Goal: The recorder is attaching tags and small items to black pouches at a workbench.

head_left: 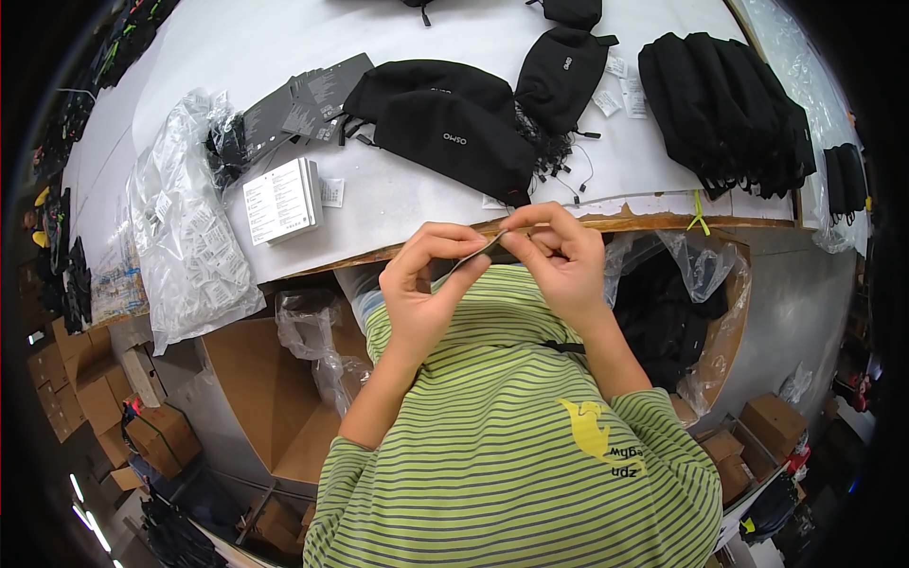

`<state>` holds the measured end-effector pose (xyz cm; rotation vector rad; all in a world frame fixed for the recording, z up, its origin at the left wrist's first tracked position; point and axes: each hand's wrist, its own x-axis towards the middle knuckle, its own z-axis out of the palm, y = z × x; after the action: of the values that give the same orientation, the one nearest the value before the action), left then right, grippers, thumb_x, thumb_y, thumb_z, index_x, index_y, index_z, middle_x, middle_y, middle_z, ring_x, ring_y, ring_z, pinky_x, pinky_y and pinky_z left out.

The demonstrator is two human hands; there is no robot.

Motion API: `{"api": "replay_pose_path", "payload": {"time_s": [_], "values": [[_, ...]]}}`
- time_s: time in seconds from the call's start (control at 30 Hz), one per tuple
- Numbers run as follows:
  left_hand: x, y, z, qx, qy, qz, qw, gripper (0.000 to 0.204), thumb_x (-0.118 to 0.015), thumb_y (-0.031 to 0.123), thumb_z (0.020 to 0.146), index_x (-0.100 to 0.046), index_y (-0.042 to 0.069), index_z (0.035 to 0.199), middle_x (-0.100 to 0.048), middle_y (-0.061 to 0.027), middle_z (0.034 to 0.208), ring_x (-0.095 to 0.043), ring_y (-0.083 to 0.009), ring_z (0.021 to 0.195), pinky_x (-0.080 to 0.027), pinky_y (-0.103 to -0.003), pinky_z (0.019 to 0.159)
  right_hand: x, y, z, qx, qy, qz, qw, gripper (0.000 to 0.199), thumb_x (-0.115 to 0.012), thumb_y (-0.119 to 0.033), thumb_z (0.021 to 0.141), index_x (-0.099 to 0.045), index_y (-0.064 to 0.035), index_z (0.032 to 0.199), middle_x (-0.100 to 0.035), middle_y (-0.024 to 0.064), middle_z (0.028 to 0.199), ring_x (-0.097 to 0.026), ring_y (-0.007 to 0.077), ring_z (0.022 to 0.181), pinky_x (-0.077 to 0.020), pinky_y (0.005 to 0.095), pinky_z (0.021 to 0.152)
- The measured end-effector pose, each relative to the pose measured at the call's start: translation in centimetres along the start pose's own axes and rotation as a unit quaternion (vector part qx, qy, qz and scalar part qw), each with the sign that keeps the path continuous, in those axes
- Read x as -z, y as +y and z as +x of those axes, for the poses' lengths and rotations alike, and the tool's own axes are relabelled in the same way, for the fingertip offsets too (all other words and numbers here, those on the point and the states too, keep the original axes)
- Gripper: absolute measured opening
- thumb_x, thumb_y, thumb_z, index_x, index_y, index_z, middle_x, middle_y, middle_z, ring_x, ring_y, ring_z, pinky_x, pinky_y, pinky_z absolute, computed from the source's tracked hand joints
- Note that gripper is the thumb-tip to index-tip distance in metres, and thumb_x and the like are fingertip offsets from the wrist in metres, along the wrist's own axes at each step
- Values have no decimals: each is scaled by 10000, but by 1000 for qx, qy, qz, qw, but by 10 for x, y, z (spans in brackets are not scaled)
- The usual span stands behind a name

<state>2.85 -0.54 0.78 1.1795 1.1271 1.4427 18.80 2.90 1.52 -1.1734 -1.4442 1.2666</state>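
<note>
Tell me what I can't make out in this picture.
Head view, flat piece: partly covered by fingers of the left hand and right hand.
Head view, top pouch: cut off by the upper edge.
Head view, labels: print too small.
Head view, right carton: contents partly hidden by clear plastic.

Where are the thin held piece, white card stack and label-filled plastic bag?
Thin held piece [486, 248]: head view, exposed middle.
White card stack [276, 204]: head view, top face.
Plastic bag [182, 310]: head view, lower wall.

White letters sit on the black pouch just past the fingers. Tiny print covers the white stack left of them. Dark letters mark the striped shirt on their near side.
</note>
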Motion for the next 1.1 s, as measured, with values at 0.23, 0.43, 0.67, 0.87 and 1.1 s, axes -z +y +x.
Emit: {"api": "replay_pose_path", "payload": {"time_s": [0.23,0.43,0.67,0.87,1.1], "values": [[13,-8,-2,205,-120,-107,966,109,-586,81,912,-597,-25,934,-589,-37,916,-534,-71,822,-431,-208,721,15,3,-5,5,-101,-39,994,109,-701,-14,788,-629,-10,870,-318,-77,492,-237,6,459,-164,208,457],[11,-9,-5,152,-124,7,981,99,-605,68,886,-580,-13,938,-566,-25,864,-514,-72,731,-419,-211,657,17,6,-4,-21,-139,-30,990,134,-719,-44,777,-639,-22,882,-337,-68,511,-257,20,468,-177,222,462],[-1,-12,-2,55,-112,88,988,65,-577,46,886,-543,-10,882,-504,-53,784,-487,-117,665,-405,-235,608,19,19,1,-121,-193,130,965,123,-682,-102,834,-599,-29,887,-454,-75,603,-345,-3,537,-255,182,504],[-9,-31,33,-21,-105,151,983,88,-565,0,855,-571,25,939,-495,-73,824,-508,-167,690,-427,-284,634,31,22,3,-175,-163,128,963,85,-650,-96,860,-620,-16,859,-522,-63,626,-387,-5,511,-268,173,465],[-20,-70,54,-211,-157,477,839,380,-691,57,702,-657,188,1057,-371,-64,849,-428,-216,770,-394,-326,689,66,27,-1,-193,-35,56,979,106,-714,-82,798,-706,-16,880,-659,-13,745,-493,-3,619,-347,164,517]]}}
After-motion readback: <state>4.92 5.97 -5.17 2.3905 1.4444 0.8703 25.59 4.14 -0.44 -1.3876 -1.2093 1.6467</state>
